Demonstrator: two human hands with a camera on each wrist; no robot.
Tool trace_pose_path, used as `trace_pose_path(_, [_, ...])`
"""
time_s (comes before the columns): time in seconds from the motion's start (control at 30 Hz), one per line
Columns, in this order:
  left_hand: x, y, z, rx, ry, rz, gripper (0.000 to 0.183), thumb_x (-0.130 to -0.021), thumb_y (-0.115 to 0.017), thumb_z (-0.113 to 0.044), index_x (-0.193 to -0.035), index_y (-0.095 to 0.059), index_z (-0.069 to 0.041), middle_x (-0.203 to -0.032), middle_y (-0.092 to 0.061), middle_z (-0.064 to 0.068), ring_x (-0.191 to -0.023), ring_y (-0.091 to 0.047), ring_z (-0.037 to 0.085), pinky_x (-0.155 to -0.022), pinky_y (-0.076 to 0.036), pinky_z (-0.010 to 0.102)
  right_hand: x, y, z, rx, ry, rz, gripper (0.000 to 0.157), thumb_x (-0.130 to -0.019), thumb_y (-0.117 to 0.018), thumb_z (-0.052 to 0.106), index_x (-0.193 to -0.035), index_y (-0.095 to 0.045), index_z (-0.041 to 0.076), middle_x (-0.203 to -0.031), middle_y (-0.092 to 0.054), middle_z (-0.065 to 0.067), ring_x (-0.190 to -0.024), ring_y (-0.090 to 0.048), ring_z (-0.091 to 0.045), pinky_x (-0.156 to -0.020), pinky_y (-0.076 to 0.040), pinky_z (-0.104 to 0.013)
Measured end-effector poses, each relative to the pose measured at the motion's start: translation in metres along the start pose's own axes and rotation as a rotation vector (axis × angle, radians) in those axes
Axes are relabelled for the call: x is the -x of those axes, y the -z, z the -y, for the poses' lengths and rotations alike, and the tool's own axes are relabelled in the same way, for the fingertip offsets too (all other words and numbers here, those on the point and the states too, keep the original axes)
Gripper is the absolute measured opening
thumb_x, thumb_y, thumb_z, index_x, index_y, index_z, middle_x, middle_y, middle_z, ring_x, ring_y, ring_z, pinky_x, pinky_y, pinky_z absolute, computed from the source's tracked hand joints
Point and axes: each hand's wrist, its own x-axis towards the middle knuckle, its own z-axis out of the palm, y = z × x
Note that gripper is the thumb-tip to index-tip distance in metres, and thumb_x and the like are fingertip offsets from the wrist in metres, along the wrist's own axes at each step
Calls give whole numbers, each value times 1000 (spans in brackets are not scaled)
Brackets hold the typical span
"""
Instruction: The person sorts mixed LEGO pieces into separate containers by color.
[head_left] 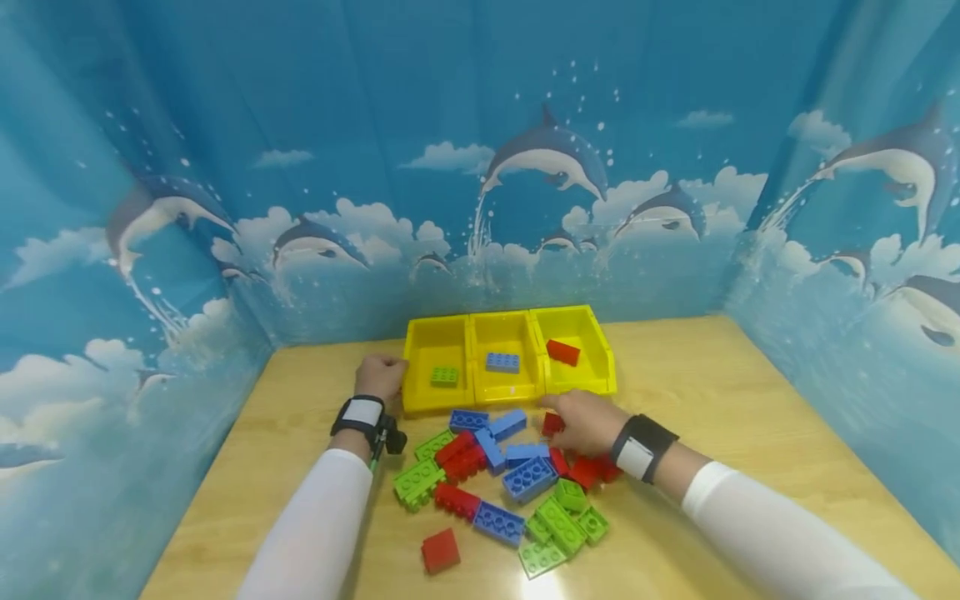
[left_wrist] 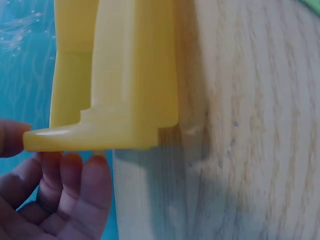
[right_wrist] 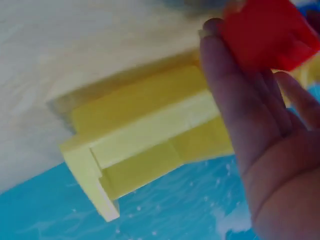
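At the back of the table stands a yellow three-compartment bin [head_left: 510, 392]. My left hand [head_left: 380, 377] grips its left side wall; in the left wrist view, thumb [left_wrist: 14, 137] and curled fingers [left_wrist: 95, 180] meet the yellow edge. My right hand [head_left: 588, 421] is in front of the right compartment and holds a red brick [head_left: 552, 423] with its fingers. The right wrist view shows that red brick [right_wrist: 270, 35] up close, slightly blurred. In the compartments lie a green brick [head_left: 444, 377] at left, a blue brick [head_left: 502, 362] in the middle and a red block [head_left: 562, 352] at right.
Several loose blue [head_left: 529, 478], green [head_left: 560, 525] and red [head_left: 457, 501] bricks lie piled in front of the bin. One red block [head_left: 440, 551] sits apart near the front. A dolphin-print curtain [head_left: 480, 150] surrounds the wooden table [head_left: 697, 392] on three sides.
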Motion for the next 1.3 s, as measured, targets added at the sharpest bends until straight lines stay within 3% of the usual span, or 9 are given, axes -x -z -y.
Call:
trace_pose_path(0.13, [2, -3, 11, 19, 47, 45, 46, -100, -50, -42, -91, -67, -1, -70, -54, 6, -66, -50, 21, -57, -41, 30, -7, 19, -7, -62, 88, -2, 32, -88, -69, 19, -119, -67, 13, -94, -55, -1, -75, -53, -17, -67, -46, -32])
trace_pose_path(0.27, [6, 0, 12, 133, 86, 73, 42, -100, -52, -38, -107, -69, 0, -90, -65, 13, -78, -59, 22, -64, -49, 31, -27, 41, -20, -122, 121, -119, 6, -90, -60, 17, -93, -62, 12, -74, -50, 0, -62, -46, -16, -59, -40, -31])
trace_pose_path(0.43, [8, -5, 6, 268, 132, 25, 37, -98, -58, -25, -119, -66, 3, -114, -65, 23, -88, -62, 25, -66, -52, 30, -61, 51, -46, -108, 5, -342, 28, -99, -42, 25, -76, -50, 12, -59, -39, -4, -50, -33, -18, -52, -29, -31])
trace_pose_path(0.53, [10, -13, 6, 283, 135, 9, 34, -97, -60, -24, -114, -68, 5, -109, -66, 22, -82, -62, 24, -59, -49, 27, -78, 46, -63, 8, -83, -374, 33, -103, -36, 23, -85, -58, 7, -72, -52, -11, -61, -47, -25, -59, -40, -37])
trace_pose_path(0.63, [12, -18, 7, 292, 137, 17, 35, -97, -60, -24, -114, -68, 5, -109, -66, 23, -84, -64, 27, -57, -49, 25, -91, 35, -73, 222, -124, -299, 29, -103, -43, 22, -109, -65, 4, -99, -64, -17, -88, -60, -35, -79, -51, -49])
trace_pose_path(0.77, [15, -17, 7, 309, 148, 23, 36, -98, -59, -27, -114, -68, 5, -111, -66, 25, -86, -64, 29, -60, -49, 29, -103, 21, -81, 443, -71, -224, 30, -100, -55, 21, -125, -63, 7, -121, -64, -18, -113, -57, -41, -97, -44, -59])
trace_pose_path(0.93, [10, -13, 8, 309, 152, 18, 36, -99, -58, -28, -116, -68, 3, -113, -65, 24, -83, -61, 26, -70, -52, 37, -112, 10, -91, 463, -45, -274, 33, -102, -52, 27, -129, -60, 9, -125, -63, -16, -119, -55, -41, -106, -32, -64])
trace_pose_path(1.1, [3, -12, 8, 302, 160, 22, 37, -99, -58, -28, -120, -67, 1, -116, -65, 23, -89, -62, 28, -64, -51, 31, -115, 9, -95, 426, -90, -266, 42, -105, -44, 37, -138, -54, 14, -135, -58, -15, -126, -51, -41, -110, -19, -71])
trace_pose_path(1.3, [-2, -6, 4, 298, 148, 2, 37, -98, -59, -29, -112, -69, 4, -98, -65, 18, -71, -57, 19, -56, -46, 26, -116, 27, -86, 368, -66, -310, 36, -104, -49, 33, -130, -59, 10, -124, -62, -19, -116, -57, -40, -109, -28, -67])
